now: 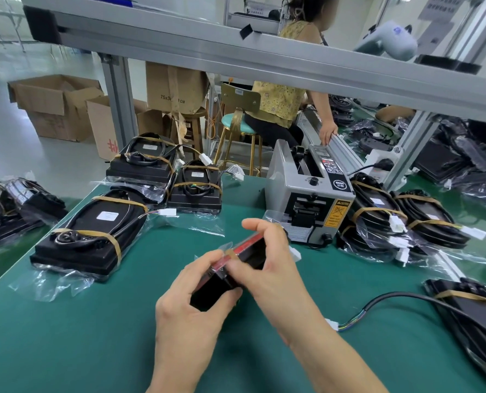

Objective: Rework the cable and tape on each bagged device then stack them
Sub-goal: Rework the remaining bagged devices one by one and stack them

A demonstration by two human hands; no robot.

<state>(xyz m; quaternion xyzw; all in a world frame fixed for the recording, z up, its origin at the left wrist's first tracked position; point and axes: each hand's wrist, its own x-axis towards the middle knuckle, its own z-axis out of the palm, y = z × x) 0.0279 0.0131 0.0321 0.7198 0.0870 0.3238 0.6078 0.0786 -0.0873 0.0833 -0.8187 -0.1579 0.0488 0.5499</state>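
A black bagged device (230, 279) with a red edge is held on edge above the green mat, between both hands. My left hand (190, 316) grips its near end from below. My right hand (267, 259) curls over its top, the thumb pressing a strip of brown tape (230, 254) onto the edge. A white connector (295, 253) pokes out behind my right hand. A black cable (406, 296) with a white plug (332, 324) runs across the mat from another bagged device (474, 316) at the right.
A grey tape dispenser (309, 194) stands behind the hands. Taped bagged devices lie at the left (91, 236), stacked at the back (145, 163) and piled at the right (378, 214). A person sits on a stool beyond the table. An aluminium rail (236, 49) crosses overhead.
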